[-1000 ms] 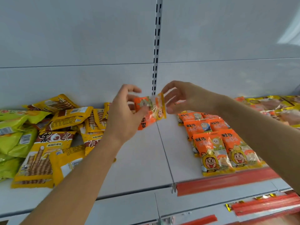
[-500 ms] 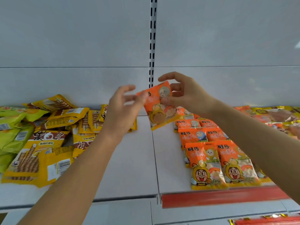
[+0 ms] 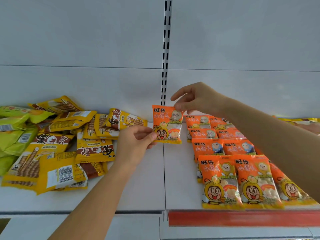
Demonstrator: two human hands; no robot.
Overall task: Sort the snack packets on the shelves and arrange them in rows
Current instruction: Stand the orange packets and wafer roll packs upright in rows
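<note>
An orange snack packet (image 3: 167, 124) with a cartoon face is held upright above the white shelf (image 3: 138, 187), near the slotted upright. My left hand (image 3: 136, 144) pinches its lower left corner. My right hand (image 3: 199, 99) pinches its top right corner. To the right, orange packets (image 3: 239, 177) of the same kind lie in overlapping rows running back from the shelf's front edge. On the left lies a loose heap of yellow packets (image 3: 69, 146) printed with wafer rolls, some face down.
Green-yellow packets (image 3: 12, 134) are piled at the far left edge. More yellow packets (image 3: 301, 122) lie at the far right behind my arm. A red price strip (image 3: 242, 218) runs along the right shelf's front edge. The slotted upright (image 3: 165, 49) splits the white back wall.
The orange packet has been turned from tilted to upright, facing me, and lowered toward the shelf. My left hand moved from its side to its lower left corner. The view shifted down.
</note>
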